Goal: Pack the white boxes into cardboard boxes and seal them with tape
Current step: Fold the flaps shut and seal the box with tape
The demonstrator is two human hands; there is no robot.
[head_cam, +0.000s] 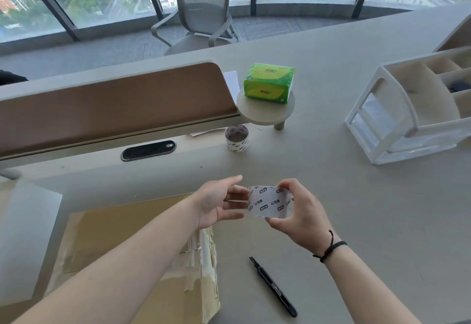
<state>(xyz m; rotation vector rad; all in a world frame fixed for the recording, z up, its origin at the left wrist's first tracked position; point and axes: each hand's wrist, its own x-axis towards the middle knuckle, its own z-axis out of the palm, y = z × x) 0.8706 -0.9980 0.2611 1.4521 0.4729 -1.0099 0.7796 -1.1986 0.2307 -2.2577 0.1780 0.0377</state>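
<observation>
Right hand point(293, 211) curled round printed white tape roll point(270, 201), held above matte grey counter point(356, 196). Left hand point(219, 204) relaxed, straight fingertips touching roll's edge. Flattened brown cardboard box point(122, 234) below left forearm. Slim black cutter point(274, 288) near it.

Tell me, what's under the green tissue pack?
The green plastic tissue pack sits on a small round beige shelf on one short leg. The pack covers the shelf's middle.

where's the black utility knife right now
In the head view, the black utility knife lies on the desk at lower centre-right, untouched, below the right hand and right of the cardboard box.
</observation>
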